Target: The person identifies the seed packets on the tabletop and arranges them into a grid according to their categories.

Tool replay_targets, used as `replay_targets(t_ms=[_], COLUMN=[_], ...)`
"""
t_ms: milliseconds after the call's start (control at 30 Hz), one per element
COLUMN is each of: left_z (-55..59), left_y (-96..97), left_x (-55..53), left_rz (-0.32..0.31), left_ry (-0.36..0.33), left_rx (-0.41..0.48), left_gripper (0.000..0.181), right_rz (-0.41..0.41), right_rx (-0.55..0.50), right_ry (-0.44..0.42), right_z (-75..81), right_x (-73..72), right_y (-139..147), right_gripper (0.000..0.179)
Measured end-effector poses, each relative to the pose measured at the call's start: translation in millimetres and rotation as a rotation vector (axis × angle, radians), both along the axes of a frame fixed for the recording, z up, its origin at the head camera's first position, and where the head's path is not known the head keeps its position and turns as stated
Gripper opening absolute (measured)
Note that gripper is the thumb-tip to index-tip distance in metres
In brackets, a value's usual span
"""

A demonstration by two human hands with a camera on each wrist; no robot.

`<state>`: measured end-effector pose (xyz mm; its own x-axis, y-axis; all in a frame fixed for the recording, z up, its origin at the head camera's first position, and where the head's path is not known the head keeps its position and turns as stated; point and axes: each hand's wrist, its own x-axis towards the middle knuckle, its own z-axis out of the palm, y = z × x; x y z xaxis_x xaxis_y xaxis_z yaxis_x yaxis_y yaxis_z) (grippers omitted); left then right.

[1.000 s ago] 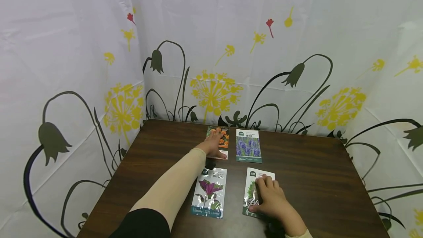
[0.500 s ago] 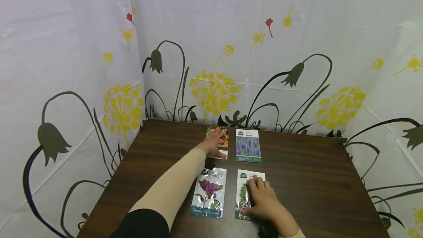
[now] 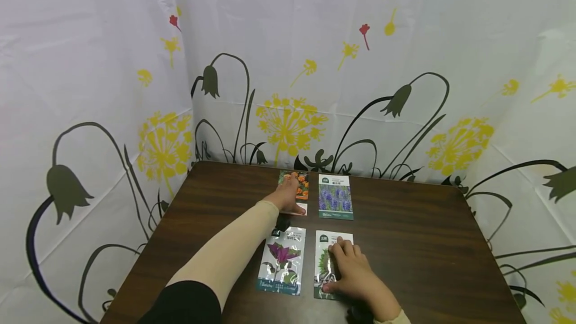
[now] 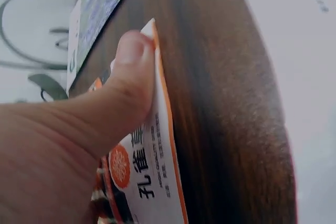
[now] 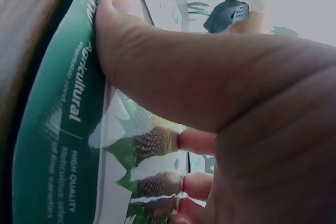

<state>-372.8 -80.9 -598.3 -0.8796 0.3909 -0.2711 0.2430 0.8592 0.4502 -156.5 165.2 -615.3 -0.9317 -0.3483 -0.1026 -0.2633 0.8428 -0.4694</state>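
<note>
My left hand (image 3: pixel 288 197) lies spread over an orange-flower seed packet (image 3: pixel 303 187) near the table's back edge, thumb on its white lower strip. In the left wrist view that thumb presses close to the packet's orange-edged corner. At the front, my right hand (image 3: pixel 353 270) rests on a seed packet with green leaves (image 3: pixel 320 244), fingertips on its face and thumb near its bottom edge. The right wrist view shows the thumb on the green band (image 5: pixel 58 108). The hand covers much of this packet's right side.
A shiny seed packet with a purple flower (image 3: pixel 282 260) lies left of the right-hand packet. Behind, a packet with blue-violet flower spikes (image 3: pixel 335 196) sits right of my left hand. All lie on a dark wooden table (image 3: pixel 418 244), backed by a flower-print curtain (image 3: pixel 288 39).
My right hand has slid the green-leaf packet left, closer to the purple-flower packet. The left hand has stayed on the orange-flower packet. The head view has shifted slightly.
</note>
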Motion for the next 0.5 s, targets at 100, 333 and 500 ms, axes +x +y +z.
replay_targets(t_ms=[100,333,500], left_z=[-1.8,19.5,18.9], left_y=[-1.6,1.7,4.4], left_x=[3.0,22.2,24.3], left_rz=[-0.019,-0.034,0.008], left_ry=[0.028,0.108,0.085], left_rx=[-0.024,-0.22,-0.246], left_gripper=[0.109,0.095,0.075], right_rz=[0.008,0.056,0.067], right_rx=[0.002,-0.024,-0.028], right_ry=[0.007,0.06,0.082], right_z=[-2.2,0.4,2.0], right_x=[-1.1,-3.2,-2.6], right_y=[-2,-7,-9], right_gripper=[0.106,0.104,0.103])
